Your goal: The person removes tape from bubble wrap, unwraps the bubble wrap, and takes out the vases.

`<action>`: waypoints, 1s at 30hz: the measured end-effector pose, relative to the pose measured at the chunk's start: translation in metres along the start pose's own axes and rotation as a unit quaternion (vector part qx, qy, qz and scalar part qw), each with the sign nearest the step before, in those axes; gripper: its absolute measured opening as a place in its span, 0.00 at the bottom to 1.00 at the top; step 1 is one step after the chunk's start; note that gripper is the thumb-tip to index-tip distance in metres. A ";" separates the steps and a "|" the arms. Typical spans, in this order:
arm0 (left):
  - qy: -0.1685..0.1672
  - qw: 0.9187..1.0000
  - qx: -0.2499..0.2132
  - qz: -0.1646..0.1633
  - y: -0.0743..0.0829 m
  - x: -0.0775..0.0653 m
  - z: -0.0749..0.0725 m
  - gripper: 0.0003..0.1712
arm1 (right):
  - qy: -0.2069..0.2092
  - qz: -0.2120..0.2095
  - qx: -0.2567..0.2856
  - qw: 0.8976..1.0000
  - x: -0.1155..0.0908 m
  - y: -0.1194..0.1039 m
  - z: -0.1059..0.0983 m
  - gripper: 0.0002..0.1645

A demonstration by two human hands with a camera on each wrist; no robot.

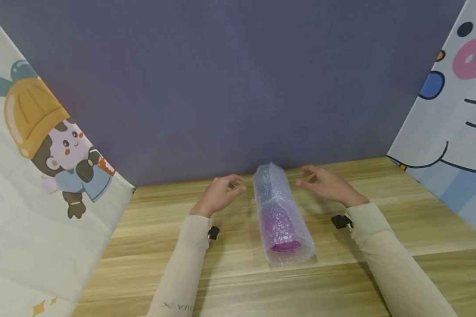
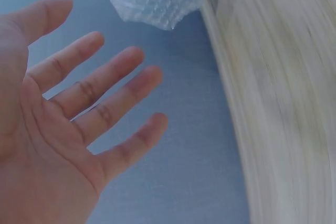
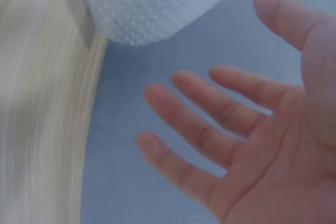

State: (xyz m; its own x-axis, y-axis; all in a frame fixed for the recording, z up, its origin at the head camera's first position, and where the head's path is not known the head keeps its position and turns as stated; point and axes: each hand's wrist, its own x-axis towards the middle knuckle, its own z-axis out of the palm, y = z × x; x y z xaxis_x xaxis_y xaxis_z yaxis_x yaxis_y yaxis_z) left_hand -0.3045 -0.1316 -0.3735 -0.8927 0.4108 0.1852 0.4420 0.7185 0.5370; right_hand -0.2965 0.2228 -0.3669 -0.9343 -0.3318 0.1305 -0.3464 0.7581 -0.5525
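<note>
A roll of clear bubble wrap [image 1: 267, 182] lies lengthwise on the table, with a purple cylindrical object [image 1: 279, 224] inside its near half. The purple rim shows through the open near end; the wrap blurs the rest. To the roll's left, my left hand [image 1: 219, 193] hovers beside its far half, fingers spread and palm turned inward. On the other side, my right hand [image 1: 327, 184] is held the same way, fingers relaxed. Both wrist views show bare palms, the left hand [image 2: 84, 108] and the right hand [image 3: 236, 129], with the wrap's far end beyond the fingertips.
The wood-grain table [image 1: 162, 246] ends at a dark blue-grey panel [image 1: 242, 88] just behind the roll. Printed cloths stand at the sides, a cartoon child cloth [image 1: 20, 211] on the left and a pig-nosed cartoon cloth [image 1: 460, 145] on the right.
</note>
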 end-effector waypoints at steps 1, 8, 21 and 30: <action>-0.002 1.000 -0.004 0.002 0.001 0.000 0.000 0.22 | -0.005 -0.007 0.006 1.000 0.000 -0.001 0.000 0.39; -0.013 1.000 -0.025 0.013 0.006 0.001 0.003 0.19 | -0.016 -0.047 0.018 0.999 -0.001 -0.009 -0.001 0.31; -0.054 0.997 -0.013 0.050 0.015 0.004 0.023 0.23 | -0.107 -0.055 0.075 0.990 -0.005 -0.019 0.004 0.29; -0.063 0.997 -0.030 0.038 0.018 0.004 0.023 0.28 | -0.105 -0.082 0.082 0.988 -0.002 -0.024 0.007 0.25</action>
State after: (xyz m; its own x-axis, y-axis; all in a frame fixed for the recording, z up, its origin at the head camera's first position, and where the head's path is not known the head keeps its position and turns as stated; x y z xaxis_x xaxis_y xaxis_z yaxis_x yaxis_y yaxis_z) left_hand -0.2978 -0.1041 -0.3820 -0.8372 0.5327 0.1238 0.4984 0.6499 0.5738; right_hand -0.2862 0.2014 -0.3602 -0.8225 -0.5649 0.0661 -0.4576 0.5883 -0.6667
